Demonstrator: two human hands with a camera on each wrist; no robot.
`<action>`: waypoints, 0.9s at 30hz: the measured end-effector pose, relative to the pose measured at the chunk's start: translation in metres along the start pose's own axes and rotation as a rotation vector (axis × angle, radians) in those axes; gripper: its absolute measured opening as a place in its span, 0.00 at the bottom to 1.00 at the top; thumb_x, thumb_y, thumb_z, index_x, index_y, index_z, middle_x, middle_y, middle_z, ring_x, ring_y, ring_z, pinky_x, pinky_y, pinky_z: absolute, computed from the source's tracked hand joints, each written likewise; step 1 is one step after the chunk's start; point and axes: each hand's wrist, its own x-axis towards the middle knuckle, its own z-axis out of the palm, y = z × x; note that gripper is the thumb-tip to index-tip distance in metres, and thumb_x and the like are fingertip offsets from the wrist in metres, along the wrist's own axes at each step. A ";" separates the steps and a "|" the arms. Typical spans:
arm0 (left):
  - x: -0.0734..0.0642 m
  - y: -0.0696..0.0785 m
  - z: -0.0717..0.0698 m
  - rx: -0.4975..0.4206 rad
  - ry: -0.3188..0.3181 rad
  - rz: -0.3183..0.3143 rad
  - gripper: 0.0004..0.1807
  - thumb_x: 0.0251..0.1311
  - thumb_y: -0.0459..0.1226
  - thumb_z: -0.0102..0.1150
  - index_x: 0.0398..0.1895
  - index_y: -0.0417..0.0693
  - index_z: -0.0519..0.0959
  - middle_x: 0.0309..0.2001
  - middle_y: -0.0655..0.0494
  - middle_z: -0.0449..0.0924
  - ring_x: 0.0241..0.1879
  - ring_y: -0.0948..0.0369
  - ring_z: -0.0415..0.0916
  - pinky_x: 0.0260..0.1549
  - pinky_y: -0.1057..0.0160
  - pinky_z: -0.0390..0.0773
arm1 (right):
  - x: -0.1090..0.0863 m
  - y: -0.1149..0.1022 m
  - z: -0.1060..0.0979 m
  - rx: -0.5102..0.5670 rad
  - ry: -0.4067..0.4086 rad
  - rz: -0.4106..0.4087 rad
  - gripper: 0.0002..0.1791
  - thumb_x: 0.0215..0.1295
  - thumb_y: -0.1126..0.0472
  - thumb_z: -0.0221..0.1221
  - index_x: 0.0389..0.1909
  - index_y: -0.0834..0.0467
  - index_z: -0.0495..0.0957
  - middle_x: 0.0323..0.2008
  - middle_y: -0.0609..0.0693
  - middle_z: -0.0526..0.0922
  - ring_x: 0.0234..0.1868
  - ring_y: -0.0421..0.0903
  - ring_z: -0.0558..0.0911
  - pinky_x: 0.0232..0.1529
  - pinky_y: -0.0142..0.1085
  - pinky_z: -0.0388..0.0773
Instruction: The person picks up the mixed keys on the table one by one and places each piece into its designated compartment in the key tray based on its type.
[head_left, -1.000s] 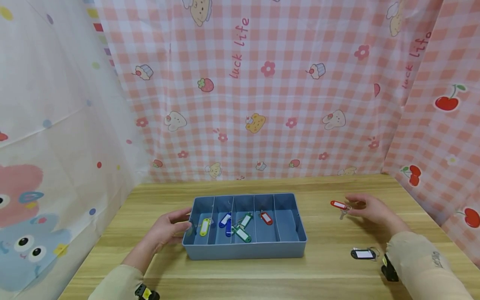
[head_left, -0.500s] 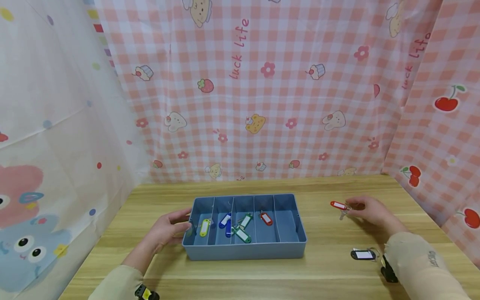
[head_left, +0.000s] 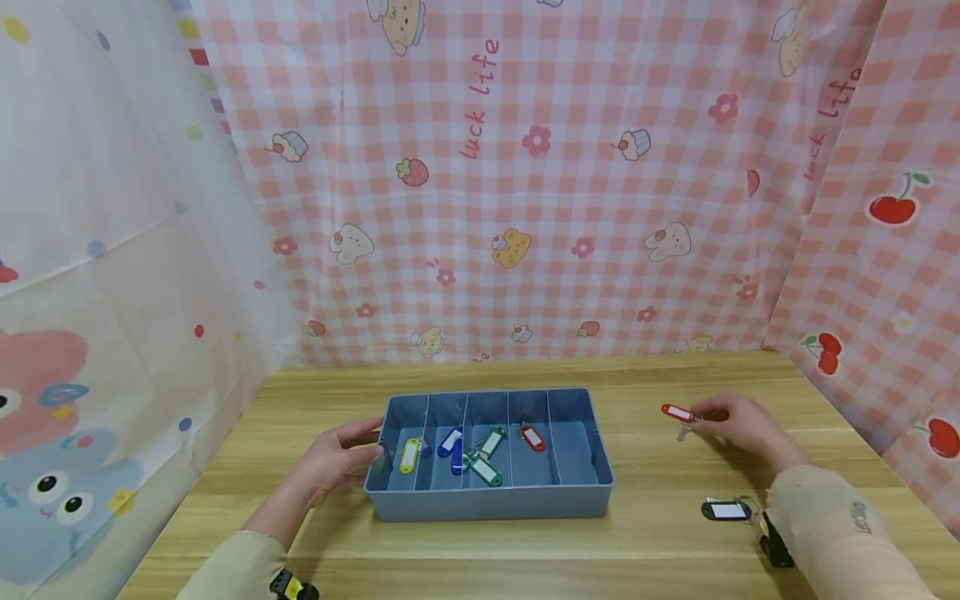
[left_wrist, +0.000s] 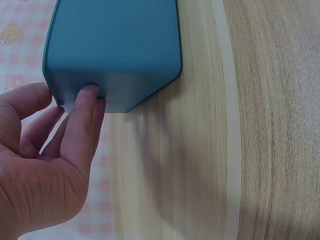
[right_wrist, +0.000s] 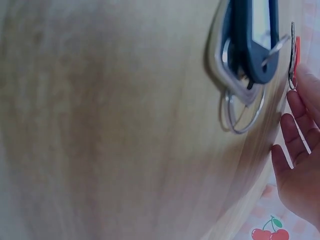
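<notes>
My left hand (head_left: 337, 458) rests at the left end of a blue-grey compartment box (head_left: 491, 502), relaxed fingers touching its end wall (left_wrist: 112, 87). My right hand (head_left: 742, 425) pinches the ring end of a red key tag (head_left: 678, 412) with a small key (head_left: 683, 432) at the table's right. Red tag and key stand edge-on by the fingertips in the right wrist view. Inside the box lie a yellow key tag (head_left: 409, 457), blue key tags (head_left: 450, 440), green key tags (head_left: 486, 469) and a red one (head_left: 532, 437); the rightmost compartment holds none.
A black key tag (head_left: 726, 510) with a ring lies on the wooden table (head_left: 637, 558), just left of my right wrist; it looms close in the right wrist view. Pink checked cloth (head_left: 547, 192) hangs behind the table and a white printed sheet (head_left: 135, 275) at the left.
My right hand has shifted very slightly left, and the key below the red tag has swung a little to the left. My left hand and the box have stayed put.
</notes>
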 end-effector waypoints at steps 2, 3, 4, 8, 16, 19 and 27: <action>0.000 0.000 0.000 0.001 -0.001 -0.001 0.30 0.66 0.28 0.58 0.72 0.38 0.65 0.64 0.30 0.67 0.55 0.45 0.75 0.45 0.45 0.81 | 0.000 0.000 0.001 -0.021 0.011 0.004 0.13 0.62 0.60 0.67 0.43 0.65 0.85 0.39 0.55 0.85 0.39 0.48 0.78 0.41 0.46 0.75; 0.000 0.000 0.000 0.001 -0.002 -0.001 0.30 0.66 0.28 0.58 0.72 0.38 0.65 0.64 0.30 0.67 0.55 0.45 0.75 0.45 0.45 0.81 | 0.000 0.000 0.001 -0.026 0.015 0.004 0.13 0.62 0.60 0.67 0.43 0.65 0.85 0.38 0.55 0.85 0.38 0.48 0.78 0.41 0.45 0.75; 0.000 0.000 0.000 0.000 -0.004 -0.001 0.30 0.66 0.28 0.58 0.72 0.38 0.65 0.64 0.30 0.67 0.55 0.44 0.75 0.45 0.45 0.81 | 0.000 0.000 0.001 -0.028 0.021 0.008 0.12 0.62 0.60 0.68 0.42 0.64 0.85 0.38 0.54 0.85 0.37 0.47 0.77 0.40 0.44 0.74; 0.000 0.000 0.000 -0.004 -0.007 -0.001 0.31 0.66 0.28 0.58 0.72 0.38 0.64 0.65 0.30 0.66 0.55 0.44 0.74 0.45 0.44 0.81 | -0.001 0.000 0.002 -0.023 0.033 0.021 0.10 0.61 0.61 0.68 0.39 0.63 0.85 0.34 0.52 0.84 0.33 0.44 0.74 0.36 0.40 0.72; 0.001 0.000 0.000 -0.009 -0.006 -0.001 0.31 0.66 0.28 0.58 0.72 0.38 0.64 0.65 0.30 0.66 0.55 0.45 0.74 0.45 0.44 0.81 | -0.004 -0.005 0.003 0.005 0.048 0.045 0.02 0.61 0.67 0.65 0.32 0.63 0.83 0.28 0.48 0.80 0.27 0.44 0.72 0.28 0.37 0.69; 0.001 0.000 0.000 -0.007 -0.006 0.002 0.31 0.66 0.28 0.59 0.72 0.38 0.64 0.65 0.30 0.66 0.55 0.45 0.75 0.45 0.44 0.81 | -0.006 -0.007 0.002 0.004 0.046 0.069 0.03 0.63 0.66 0.64 0.32 0.63 0.83 0.28 0.49 0.79 0.28 0.45 0.71 0.29 0.38 0.69; 0.000 0.000 0.000 -0.010 -0.011 0.001 0.31 0.66 0.28 0.58 0.73 0.38 0.64 0.65 0.30 0.66 0.55 0.44 0.74 0.46 0.44 0.80 | -0.007 -0.008 -0.001 -0.013 0.043 0.122 0.07 0.65 0.61 0.64 0.35 0.62 0.84 0.31 0.50 0.81 0.31 0.46 0.71 0.33 0.40 0.68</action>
